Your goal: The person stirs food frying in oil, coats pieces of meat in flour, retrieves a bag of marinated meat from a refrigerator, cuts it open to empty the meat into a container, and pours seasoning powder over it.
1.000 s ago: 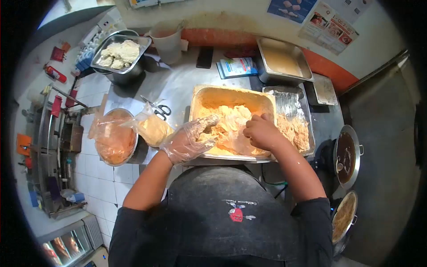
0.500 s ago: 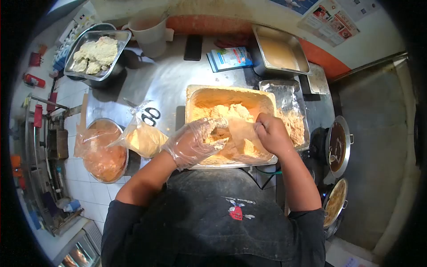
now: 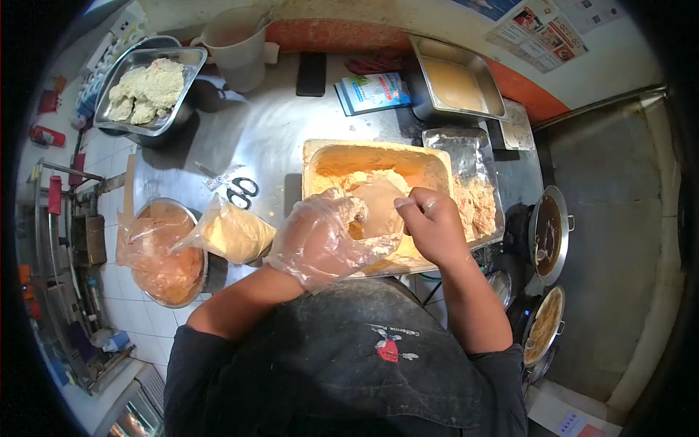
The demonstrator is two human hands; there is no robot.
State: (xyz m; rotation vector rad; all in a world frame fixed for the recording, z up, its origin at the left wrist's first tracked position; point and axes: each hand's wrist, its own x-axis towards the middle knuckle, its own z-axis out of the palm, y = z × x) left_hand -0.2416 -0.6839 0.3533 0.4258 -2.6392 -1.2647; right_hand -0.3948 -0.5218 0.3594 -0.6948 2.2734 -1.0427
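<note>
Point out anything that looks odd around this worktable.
What looks like a phone lies on the food worktable, an odd spot. Also, the left hand wears a clear glove, while the right hand is bare.

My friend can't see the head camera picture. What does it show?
A person's left hand, in a clear plastic glove, and bare right hand are at a pan of yellowish powder. Black-handled scissors and a plastic bag lie to its left.
</note>
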